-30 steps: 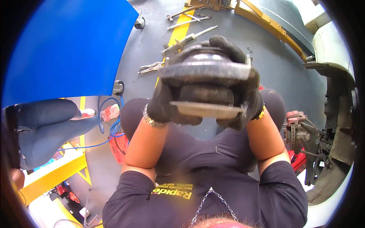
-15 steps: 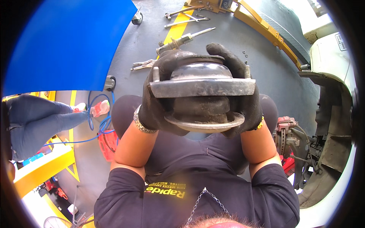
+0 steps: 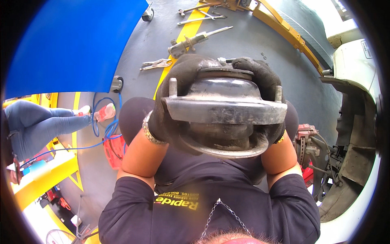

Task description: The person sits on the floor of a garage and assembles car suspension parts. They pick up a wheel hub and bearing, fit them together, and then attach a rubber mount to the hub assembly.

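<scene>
Held up in front of me is a strut mount (image 3: 225,110), a black metal plate with threaded studs standing up at both ends and a round dome on top. A dished ring, its spring seat, hangs below the plate. My left hand (image 3: 172,89), in a dark glove, wraps round its left side. The gloved right hand (image 3: 268,79) grips the right side, its fingers curled over the top by the dome. Both palms are hidden behind the part. Beyond it on the floor lie a shock absorber (image 3: 189,44) with its rod out and locking pliers (image 3: 156,64).
A hammer (image 3: 199,8) and a wrench (image 3: 201,19) lie farther off near a yellow lift arm (image 3: 284,28). A blue panel (image 3: 69,44) fills the upper left. A brake caliper (image 3: 306,132) and white car body (image 3: 353,61) stand right. Another person's legs (image 3: 48,118) show left, near a blue hose (image 3: 97,126).
Both hands have brought the strut mount slightly closer, lower and to the right. My right fingers have curled down over its top. The other person's legs have shifted slightly.
</scene>
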The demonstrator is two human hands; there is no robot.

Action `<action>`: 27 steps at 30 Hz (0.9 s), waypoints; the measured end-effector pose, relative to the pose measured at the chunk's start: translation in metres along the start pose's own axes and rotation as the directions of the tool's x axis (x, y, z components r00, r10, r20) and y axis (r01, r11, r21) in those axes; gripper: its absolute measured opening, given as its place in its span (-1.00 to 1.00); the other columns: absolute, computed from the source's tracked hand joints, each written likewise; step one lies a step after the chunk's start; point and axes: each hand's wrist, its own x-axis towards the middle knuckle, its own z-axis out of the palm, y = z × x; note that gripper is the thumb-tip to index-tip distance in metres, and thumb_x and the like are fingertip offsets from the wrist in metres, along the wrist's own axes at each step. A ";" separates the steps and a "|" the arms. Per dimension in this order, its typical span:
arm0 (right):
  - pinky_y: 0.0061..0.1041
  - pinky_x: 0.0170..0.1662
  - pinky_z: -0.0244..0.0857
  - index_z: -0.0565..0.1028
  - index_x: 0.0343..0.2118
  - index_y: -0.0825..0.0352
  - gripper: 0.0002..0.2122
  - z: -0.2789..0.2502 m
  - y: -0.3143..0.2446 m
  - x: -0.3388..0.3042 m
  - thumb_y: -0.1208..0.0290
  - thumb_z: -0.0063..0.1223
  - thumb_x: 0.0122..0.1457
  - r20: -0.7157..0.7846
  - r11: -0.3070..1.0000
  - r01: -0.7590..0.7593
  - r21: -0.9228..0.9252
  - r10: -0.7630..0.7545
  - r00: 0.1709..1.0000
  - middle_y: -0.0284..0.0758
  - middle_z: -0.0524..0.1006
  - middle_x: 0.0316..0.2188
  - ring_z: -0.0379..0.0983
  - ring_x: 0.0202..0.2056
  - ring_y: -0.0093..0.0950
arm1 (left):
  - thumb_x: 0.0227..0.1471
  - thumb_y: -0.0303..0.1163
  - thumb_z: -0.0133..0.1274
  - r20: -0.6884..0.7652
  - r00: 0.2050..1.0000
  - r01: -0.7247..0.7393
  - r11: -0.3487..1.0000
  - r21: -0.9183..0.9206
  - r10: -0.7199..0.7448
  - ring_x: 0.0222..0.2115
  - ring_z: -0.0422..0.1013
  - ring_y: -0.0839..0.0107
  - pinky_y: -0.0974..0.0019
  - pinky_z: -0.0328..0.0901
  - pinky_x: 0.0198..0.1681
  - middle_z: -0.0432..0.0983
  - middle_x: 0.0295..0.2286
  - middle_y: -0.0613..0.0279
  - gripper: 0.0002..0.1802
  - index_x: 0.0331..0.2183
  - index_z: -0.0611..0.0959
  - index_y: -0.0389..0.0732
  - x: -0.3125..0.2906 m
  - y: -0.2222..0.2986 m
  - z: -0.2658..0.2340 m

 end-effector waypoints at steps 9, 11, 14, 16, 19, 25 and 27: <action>-0.12 0.21 0.33 0.43 0.18 0.35 -0.27 -0.007 0.002 0.014 0.31 0.51 -0.12 0.195 0.921 0.268 -0.282 -0.219 0.956 -0.01 0.45 0.15 0.45 0.14 -0.07 | -0.13 -0.29 0.43 0.025 0.977 -0.214 0.961 0.175 0.213 0.01 0.47 -0.02 -0.02 0.35 0.11 0.50 -0.04 -0.08 -0.35 0.01 0.58 -0.28 0.001 0.001 -0.011; -0.09 0.18 0.38 0.44 0.16 0.29 -0.42 -0.002 -0.002 0.016 0.37 0.39 0.06 0.160 0.884 0.307 -0.352 -0.267 0.950 0.07 0.43 0.17 0.45 0.14 -0.02 | -0.18 -0.32 0.46 0.031 0.974 -0.227 0.949 0.220 0.226 0.03 0.47 -0.02 0.00 0.35 0.12 0.49 -0.02 -0.08 -0.34 0.00 0.60 -0.27 0.001 0.004 -0.012; -0.06 0.19 0.37 0.43 0.17 0.27 -0.44 -0.011 -0.002 0.021 0.37 0.37 0.08 0.239 0.877 0.308 -0.369 -0.231 0.943 0.10 0.38 0.21 0.42 0.17 0.02 | -0.21 -0.30 0.47 0.092 0.975 -0.222 0.937 0.270 0.205 0.04 0.47 -0.03 -0.01 0.35 0.13 0.48 0.00 -0.11 -0.26 0.04 0.58 -0.29 0.002 0.007 -0.020; -0.08 0.19 0.37 0.46 0.15 0.26 -0.40 -0.009 -0.001 0.021 0.32 0.43 0.00 0.215 0.895 0.284 -0.344 -0.219 0.952 0.04 0.41 0.18 0.43 0.16 0.00 | -0.20 -0.27 0.48 0.052 0.991 -0.132 0.960 0.249 0.122 0.05 0.47 -0.05 -0.01 0.35 0.14 0.47 0.03 -0.14 -0.21 0.08 0.56 -0.31 0.000 0.011 -0.020; -0.09 0.16 0.38 0.55 0.10 0.26 -0.32 -0.006 0.004 0.017 0.23 0.54 -0.17 0.143 0.888 0.317 -0.333 -0.284 0.948 -0.06 0.47 0.13 0.47 0.12 -0.05 | -0.11 -0.26 0.43 -0.019 1.000 -0.012 0.993 0.114 0.015 0.06 0.46 -0.10 -0.03 0.36 0.14 0.46 0.06 -0.17 -0.23 0.11 0.52 -0.34 -0.005 0.016 -0.015; 0.01 0.06 0.44 0.58 0.04 0.13 -0.47 -0.021 0.014 0.020 0.28 0.41 -0.09 0.255 0.711 0.550 -0.438 -0.488 0.835 -0.12 0.52 0.08 0.52 0.04 -0.01 | -0.05 -0.25 0.37 0.079 0.976 -0.215 0.946 0.244 0.202 0.06 0.46 -0.12 -0.06 0.37 0.13 0.46 0.06 -0.14 -0.29 0.12 0.50 -0.23 -0.012 0.014 -0.023; -0.01 0.10 0.41 0.57 0.04 0.22 -0.48 -0.023 -0.004 0.017 0.24 0.38 -0.04 0.249 0.710 0.457 -0.535 -0.385 0.889 -0.13 0.54 0.05 0.53 0.04 -0.05 | -0.05 -0.23 0.36 0.101 0.968 -0.249 0.912 0.326 0.228 0.06 0.46 -0.11 -0.06 0.38 0.13 0.47 0.06 -0.11 -0.30 0.12 0.50 -0.17 -0.012 0.020 -0.024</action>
